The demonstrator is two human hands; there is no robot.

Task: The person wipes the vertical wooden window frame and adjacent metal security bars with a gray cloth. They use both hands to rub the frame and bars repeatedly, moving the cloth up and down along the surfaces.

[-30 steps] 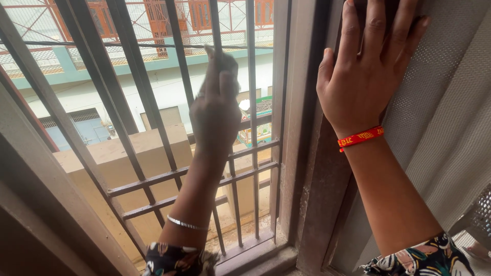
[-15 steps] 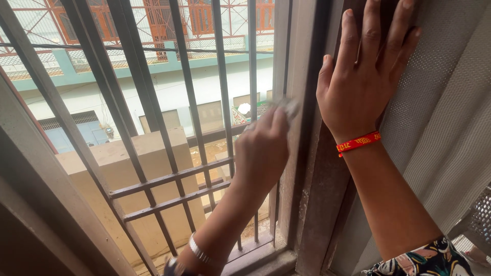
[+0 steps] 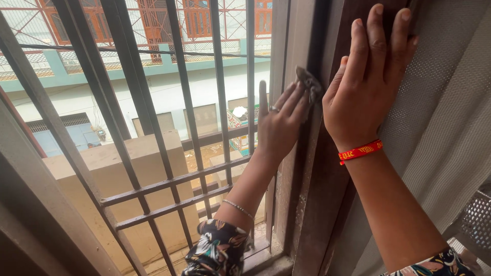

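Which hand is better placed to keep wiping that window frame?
Left. The left hand presses the grey cloth against the window frame; the right hand lies flat on the mesh panel.

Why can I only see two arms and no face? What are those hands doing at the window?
The camera sits on the person's head and looks where they look, so only their own arms show. There is just this one view. The left hand presses a small dusty grey rag against the upright window frame, next to the metal bars. That arm wears a thin silver bangle. The right hand lies flat and open against the dark edge of a mesh shutter, and a red thread band goes round its wrist. Through the bars you can see other buildings outside.
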